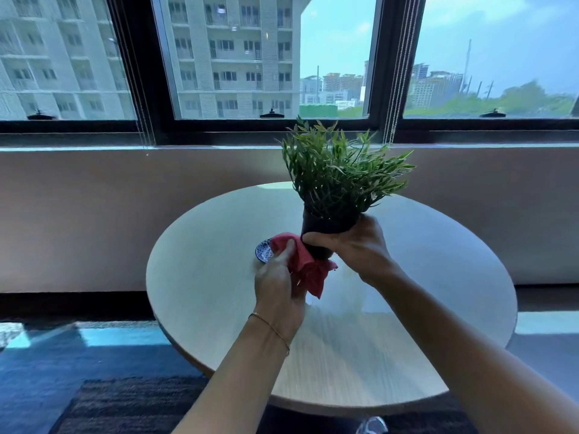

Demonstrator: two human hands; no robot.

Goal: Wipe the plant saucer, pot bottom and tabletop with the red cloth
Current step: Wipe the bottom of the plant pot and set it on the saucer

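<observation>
Above the tabletop point(407, 292), the right hand point(354, 245) is gripping the tilted pot point(326, 227). The left hand point(275, 283) is clutching the red cloth point(308, 270) against its bottom.

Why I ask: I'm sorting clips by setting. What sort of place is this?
Probably a room high in an apartment or hotel block. A wide window looks out at a neighbouring tower and a city skyline. A round table stands beside it on a blue floor.
</observation>
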